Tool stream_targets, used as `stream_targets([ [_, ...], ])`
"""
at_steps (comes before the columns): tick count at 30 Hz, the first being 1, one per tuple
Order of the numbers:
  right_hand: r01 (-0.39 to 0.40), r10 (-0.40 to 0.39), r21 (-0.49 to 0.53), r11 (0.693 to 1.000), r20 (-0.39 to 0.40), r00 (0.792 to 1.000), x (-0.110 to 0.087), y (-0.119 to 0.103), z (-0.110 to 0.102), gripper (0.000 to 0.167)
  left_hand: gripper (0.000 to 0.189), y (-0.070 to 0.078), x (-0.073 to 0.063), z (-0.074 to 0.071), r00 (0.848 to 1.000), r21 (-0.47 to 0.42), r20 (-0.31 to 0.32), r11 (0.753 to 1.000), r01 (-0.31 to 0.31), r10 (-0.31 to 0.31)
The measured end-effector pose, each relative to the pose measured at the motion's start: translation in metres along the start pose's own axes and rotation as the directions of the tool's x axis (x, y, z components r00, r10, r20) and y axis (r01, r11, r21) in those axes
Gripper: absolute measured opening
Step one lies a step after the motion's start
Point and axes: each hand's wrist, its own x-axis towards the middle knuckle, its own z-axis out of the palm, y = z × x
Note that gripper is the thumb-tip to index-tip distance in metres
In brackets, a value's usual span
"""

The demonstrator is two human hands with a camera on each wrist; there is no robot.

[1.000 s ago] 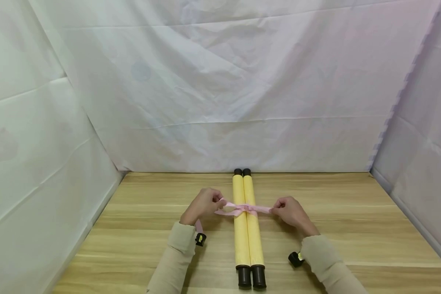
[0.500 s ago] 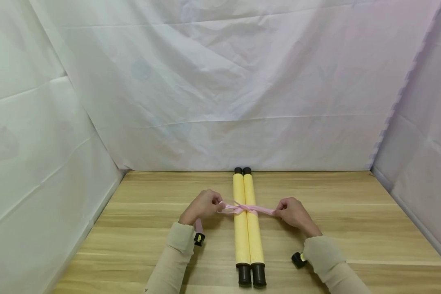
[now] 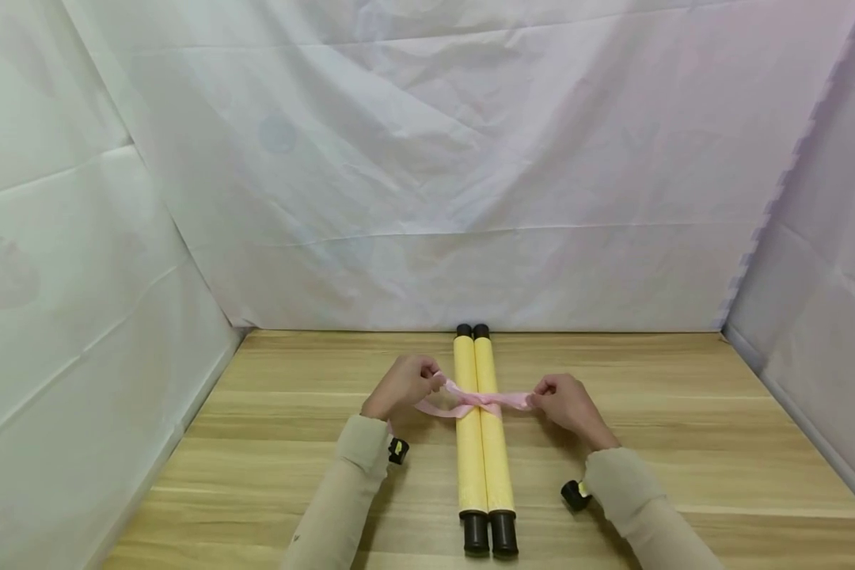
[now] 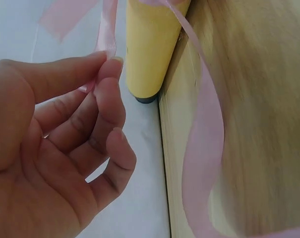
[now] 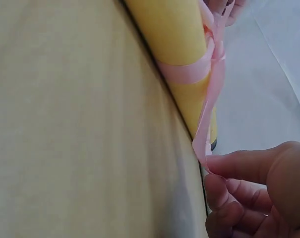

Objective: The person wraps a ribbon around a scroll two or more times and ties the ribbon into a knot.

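Note:
Two yellow rolls with black end caps [image 3: 483, 459] lie side by side on the wooden table, pointing away from me. A pink ribbon [image 3: 479, 400] wraps round their middle and crosses itself on top. To the left of the rolls my left hand [image 3: 404, 385] pinches one part of the ribbon between thumb and forefinger, lifted a little. Another length of ribbon [image 4: 204, 148] hangs free in the left wrist view. On the right side my right hand [image 3: 566, 405] pinches the other part, drawn outward. In the right wrist view the ribbon band [image 5: 187, 73] lies flat against a roll.
White cloth [image 3: 427, 198] hangs behind the table's far edge, close to the rolls' far caps. More white cloth [image 3: 78, 317] stands along the left side, and a further sheet [image 3: 819, 261] along the right. A black wrist camera [image 3: 575, 495] sits under the right sleeve.
The left hand has risen slightly and moved a little toward the rolls, and its ribbon part now stands higher, leaving a wider loop. The right hand has stayed nearly in place.

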Motion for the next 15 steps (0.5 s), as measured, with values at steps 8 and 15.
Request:
stream_targets([
  [8, -0.027, 0.027, 0.027, 0.999, -0.013, 1.0, 0.019, -0.009, -0.003, 0.016, 0.012, 0.002, 0.017, 0.007, 0.998, -0.014, -0.053, 0.999, -0.044, 0.044],
  [15, -0.053, 0.056, 0.098, 0.994, -0.022, 0.998, 0.029, -0.016, 0.002, 0.016, 0.012, 0.0, 0.028, 0.016, 0.996, -0.042, -0.083, 0.999, 0.007, -0.011],
])
